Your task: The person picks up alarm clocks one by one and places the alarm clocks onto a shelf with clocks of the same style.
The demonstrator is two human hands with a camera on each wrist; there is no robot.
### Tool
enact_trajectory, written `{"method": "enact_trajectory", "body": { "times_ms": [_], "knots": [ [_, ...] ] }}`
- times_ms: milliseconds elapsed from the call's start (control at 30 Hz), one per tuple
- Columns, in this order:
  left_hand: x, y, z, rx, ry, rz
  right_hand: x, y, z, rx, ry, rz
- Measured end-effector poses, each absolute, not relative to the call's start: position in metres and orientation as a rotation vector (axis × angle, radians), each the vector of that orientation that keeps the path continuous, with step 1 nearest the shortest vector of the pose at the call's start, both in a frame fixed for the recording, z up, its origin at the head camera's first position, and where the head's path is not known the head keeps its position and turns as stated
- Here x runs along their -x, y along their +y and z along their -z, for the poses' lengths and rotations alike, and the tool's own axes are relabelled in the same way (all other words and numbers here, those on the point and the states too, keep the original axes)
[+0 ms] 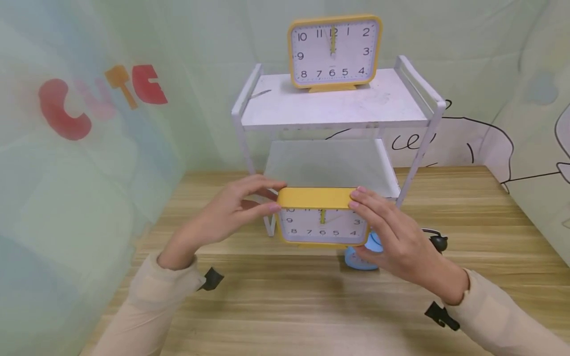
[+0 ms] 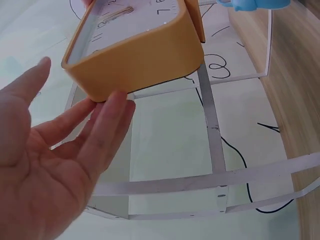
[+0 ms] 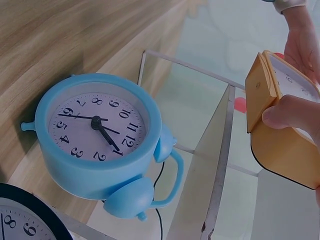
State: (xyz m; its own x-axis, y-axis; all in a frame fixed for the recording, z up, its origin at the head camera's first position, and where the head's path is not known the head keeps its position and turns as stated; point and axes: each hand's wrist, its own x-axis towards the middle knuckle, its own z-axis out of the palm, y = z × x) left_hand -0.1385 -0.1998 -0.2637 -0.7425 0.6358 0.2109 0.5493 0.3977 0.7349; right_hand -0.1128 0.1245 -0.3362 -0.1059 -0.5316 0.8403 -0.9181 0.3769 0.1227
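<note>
A yellow-framed desk clock (image 1: 327, 199) is held up above the wooden table, its white face toward me. My right hand (image 1: 403, 242) grips its right end, fingers over the top and thumb underneath; in the right wrist view that thumb (image 3: 287, 117) presses near the clock's foot. At the other end is my left hand (image 1: 222, 217). Its fingertips (image 2: 117, 100) touch the clock's corner from behind in the left wrist view, while the thumb stands apart from the frame. A blue twin-bell alarm clock (image 3: 100, 180) stands on the table beyond, partly hidden by the held clock in the head view.
A white two-tier shelf (image 1: 276, 109) stands behind the held clock. On its top tier sits a similar yellow clock (image 1: 349, 62). A dark-rimmed clock (image 3: 25, 220) is near the blue one. Printed fabric (image 1: 107, 198) hangs around the table (image 1: 285, 306).
</note>
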Motion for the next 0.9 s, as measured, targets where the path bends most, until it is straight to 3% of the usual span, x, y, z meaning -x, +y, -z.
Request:
{"method": "enact_trajectory", "body": {
  "times_ms": [233, 533, 900],
  "knots": [
    [0.143, -0.212, 0.267, -0.922, 2.74, -1.272, 0.112, 0.126, 0.335, -1.28, -1.748, -0.583],
    [0.156, -0.219, 0.282, -0.475, 3.046, -1.455, 0.113, 0.131, 0.334, -1.278, -1.75, -0.605],
    [0.175, -0.214, 0.302, -0.56, 2.821, -1.949, 0.112, 0.132, 0.328, -1.244, -1.729, -0.605]
  ]
}}
